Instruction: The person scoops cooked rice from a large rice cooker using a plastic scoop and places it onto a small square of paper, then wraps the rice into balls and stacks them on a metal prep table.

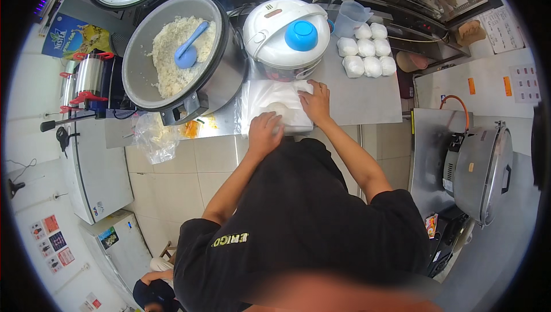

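Note:
A stack of white wrapping sheets (256, 97) lies on the metal table in front of me, with a pale rounded mound (277, 108), apparently rice, on top. My left hand (266, 135) rests at the stack's near edge, fingers apart and touching the lower side of the mound. At the stack's right edge, my right hand (316, 102) has its fingertips on the top sheet and seems to pinch it. Several white wrapped bundles (366, 48) sit in rows to the right. On the left, a large open rice cooker (134, 62) holds cooked rice (165, 51) and a blue rice paddle (189, 49).
Behind the stack stands a white lidded rice container (267, 24) with a blue bowl (301, 36) on its lid. A clear plastic jug (349, 19) is near the bundles. A plastic bag (157, 140) hangs over the front edge. Another person (153, 288) is at lower left.

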Available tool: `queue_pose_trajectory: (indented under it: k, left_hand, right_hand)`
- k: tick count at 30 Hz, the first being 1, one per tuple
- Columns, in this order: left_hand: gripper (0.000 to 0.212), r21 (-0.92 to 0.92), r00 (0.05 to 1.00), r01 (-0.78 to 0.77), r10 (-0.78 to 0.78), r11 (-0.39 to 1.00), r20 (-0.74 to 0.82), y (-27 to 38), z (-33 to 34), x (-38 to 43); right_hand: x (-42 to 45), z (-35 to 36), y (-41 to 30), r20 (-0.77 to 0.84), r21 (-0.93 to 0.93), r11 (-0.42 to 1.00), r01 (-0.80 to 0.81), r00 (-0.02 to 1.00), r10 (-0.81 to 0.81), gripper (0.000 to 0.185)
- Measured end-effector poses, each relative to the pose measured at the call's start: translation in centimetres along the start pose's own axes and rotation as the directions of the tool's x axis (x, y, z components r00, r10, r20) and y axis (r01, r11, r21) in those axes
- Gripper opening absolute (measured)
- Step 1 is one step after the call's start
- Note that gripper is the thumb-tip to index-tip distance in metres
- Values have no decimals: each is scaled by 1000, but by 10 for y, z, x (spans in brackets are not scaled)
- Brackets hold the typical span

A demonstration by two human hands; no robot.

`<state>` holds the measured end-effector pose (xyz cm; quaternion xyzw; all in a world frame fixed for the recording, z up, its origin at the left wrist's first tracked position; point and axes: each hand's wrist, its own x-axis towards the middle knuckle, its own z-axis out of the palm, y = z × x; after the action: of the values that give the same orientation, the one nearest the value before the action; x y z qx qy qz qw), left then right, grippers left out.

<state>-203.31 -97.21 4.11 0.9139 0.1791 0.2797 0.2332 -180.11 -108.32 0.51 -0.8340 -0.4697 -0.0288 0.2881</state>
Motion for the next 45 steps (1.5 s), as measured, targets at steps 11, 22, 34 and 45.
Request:
queue_pose_trajectory:
  k: [11, 22, 34, 45]
  left_hand:
    - [39, 6, 998, 27, -27, 1000, 51, 1, 3, -5]
    - [45, -21, 1000, 15, -15, 1000, -2, -59, -27, 86]
    - [80, 24, 798, -119, 81, 993, 597, -81, -11, 130]
    - [37, -26, 850, -253, 235, 967, 471, -76, -34, 128]
  right_hand:
    - [8, -26, -57, 178, 569, 801, -186, 979, 101, 46]
    - [17, -45, -53, 122, 471, 880, 63, 983, -135, 46]
    - [0, -43, -41, 151, 518, 855, 35, 980, -132, 49]
    - [-8, -52, -44, 181, 491, 870, -36, 981, -62, 58]
